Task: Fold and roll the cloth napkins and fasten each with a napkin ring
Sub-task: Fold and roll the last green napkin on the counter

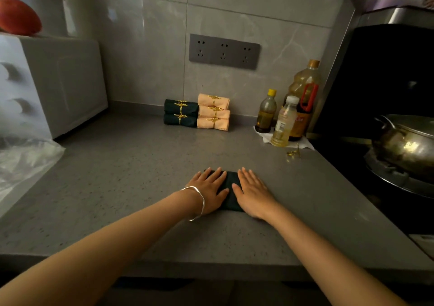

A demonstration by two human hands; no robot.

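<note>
A folded dark green napkin [229, 189] lies flat on the grey counter [131, 165] in front of me. My left hand [207, 189] presses its left part with straight fingers; a silver bangle circles that wrist. My right hand [252, 193] lies flat on its right part. Only a strip of cloth shows between the hands. A loose gold napkin ring [293, 153] sits on the counter to the right. At the back wall stand rolled napkins with gold rings: two dark green ones [180, 113] stacked, three peach ones [213, 115] stacked beside them.
Three oil and sauce bottles [285, 118] stand on white paper at the back right. A metal pot [408, 141] sits on the black stove at the right. A white appliance [54, 82] and a clear plastic bag [23, 162] fill the left side.
</note>
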